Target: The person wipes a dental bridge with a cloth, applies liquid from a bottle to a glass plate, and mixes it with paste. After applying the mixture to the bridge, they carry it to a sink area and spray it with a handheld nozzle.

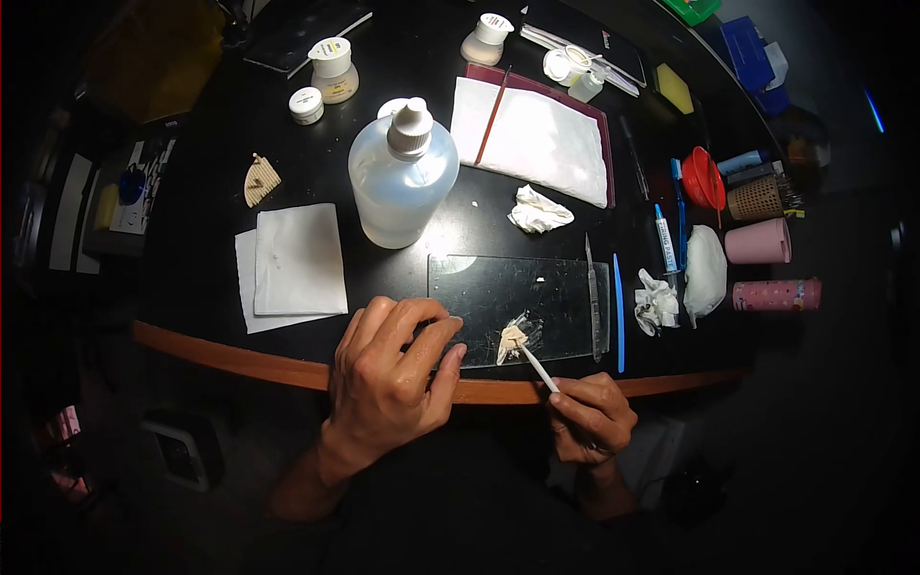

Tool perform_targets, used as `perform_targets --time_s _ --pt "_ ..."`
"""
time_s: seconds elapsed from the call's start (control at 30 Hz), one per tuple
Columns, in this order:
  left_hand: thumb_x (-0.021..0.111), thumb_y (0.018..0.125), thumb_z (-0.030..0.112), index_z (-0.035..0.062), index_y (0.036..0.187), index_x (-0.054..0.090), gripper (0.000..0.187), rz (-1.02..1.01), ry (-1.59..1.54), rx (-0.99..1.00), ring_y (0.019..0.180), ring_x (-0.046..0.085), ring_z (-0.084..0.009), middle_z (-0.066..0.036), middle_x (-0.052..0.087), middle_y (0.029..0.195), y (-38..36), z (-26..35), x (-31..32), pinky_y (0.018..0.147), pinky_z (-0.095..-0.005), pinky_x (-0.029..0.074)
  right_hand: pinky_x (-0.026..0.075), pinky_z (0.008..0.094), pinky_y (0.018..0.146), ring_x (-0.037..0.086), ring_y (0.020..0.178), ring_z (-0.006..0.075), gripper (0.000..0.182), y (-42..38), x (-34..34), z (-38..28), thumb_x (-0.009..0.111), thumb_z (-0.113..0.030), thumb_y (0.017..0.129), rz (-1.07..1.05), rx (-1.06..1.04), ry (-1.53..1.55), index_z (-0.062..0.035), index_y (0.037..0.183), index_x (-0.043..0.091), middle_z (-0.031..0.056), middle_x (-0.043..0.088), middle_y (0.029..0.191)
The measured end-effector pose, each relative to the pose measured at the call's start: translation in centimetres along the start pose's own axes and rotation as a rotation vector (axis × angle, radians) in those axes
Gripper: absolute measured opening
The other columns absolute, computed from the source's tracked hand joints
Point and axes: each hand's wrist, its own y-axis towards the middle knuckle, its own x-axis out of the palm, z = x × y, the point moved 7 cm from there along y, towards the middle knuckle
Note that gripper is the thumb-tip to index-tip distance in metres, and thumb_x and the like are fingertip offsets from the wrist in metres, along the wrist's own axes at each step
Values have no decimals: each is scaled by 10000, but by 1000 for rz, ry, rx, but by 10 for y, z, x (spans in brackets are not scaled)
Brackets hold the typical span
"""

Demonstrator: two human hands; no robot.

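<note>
A dark glass slab (pixel 479 287) lies at the table's front edge with a small mound of cream-coloured paste (pixel 513 339) near its front. My right hand (pixel 592 418) pinches a thin white stick (pixel 540 370), whose tip touches the paste. At the slab's left front corner is my left hand (pixel 398 369), fingers bent and apart, holding nothing. A clear tool (pixel 593 297) lies along the slab's right side, and a blue stick (pixel 619 312) is just beyond it.
A large liquid bottle (pixel 401 182) stands behind the slab. Folded white paper (pixel 299 259) lies left, a tray with a tissue (pixel 537 139) and brush (pixel 494 115) at the back. Lidded jars (pixel 333 72), crumpled tissue (pixel 539 209), a red container (pixel 702 179) and pink cup (pixel 757 241) surround them.
</note>
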Motion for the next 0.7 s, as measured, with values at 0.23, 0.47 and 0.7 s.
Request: perform_targets --time_s 0.23,0.47,0.7 --pt "842 748 40 19 972 773 235 -7 4 -7 803 606 -220 -74 703 983 0 0 0 684 -346 475 548 287 565 768 744 232 298 -6 1 3 844 21 743 -7 -15 34 -31 1034 803 153 783 1003" --pt "842 750 40 19 971 771 233 -8 3 -7 809 611 -219 -75 703 986 -1 -1 1 687 -347 477 538 282 560 781 767 237 313 -8 1 4 837 19 732 -33 -31 23 -36 1037 803 158 784 1006" --pt "838 748 38 21 973 770 236 -9 9 -7 806 608 -222 -75 701 990 -1 0 1 687 -346 480 500 271 525 759 707 206 308 -6 3 6 821 37 717 0 -18 23 -30 1018 807 155 792 984"
